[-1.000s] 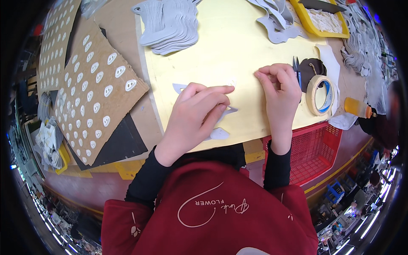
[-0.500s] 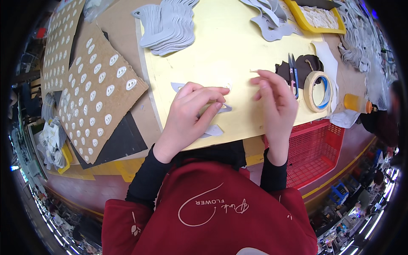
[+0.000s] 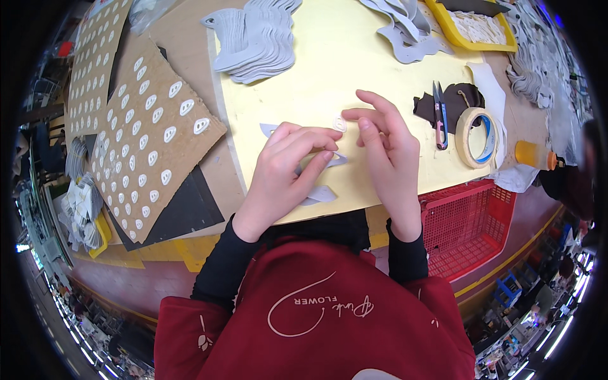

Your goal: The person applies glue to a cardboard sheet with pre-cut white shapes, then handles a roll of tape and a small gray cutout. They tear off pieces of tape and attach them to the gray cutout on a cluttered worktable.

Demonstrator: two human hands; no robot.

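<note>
A small white oval piece with holes (image 3: 339,122) stands at the fingertips of my left hand (image 3: 282,168), whose bent fingers are closed on its lower edge. My right hand (image 3: 391,155) comes in from the right with its fingers apart. One of its fingertips is beside the white piece; whether they touch I cannot tell. I see nothing held in that hand. Under and around my left hand lie flat grey cut pieces, one showing near the wrist (image 3: 321,195); the hand hides the rest of them.
Brown cardboard sheets (image 3: 142,136) dotted with white oval pieces lie at left. Grey cut pieces (image 3: 256,41) are stacked behind. At right are snips (image 3: 439,117), a tape roll (image 3: 469,140), dark scraps and an orange-filled bottle (image 3: 534,154). A yellow tray (image 3: 448,28) stands far right, a red basket (image 3: 468,221) below.
My right hand has moved left, up to the white oval piece. A tiny pale bit at its fingertips no longer shows. My left hand has hardly moved.
</note>
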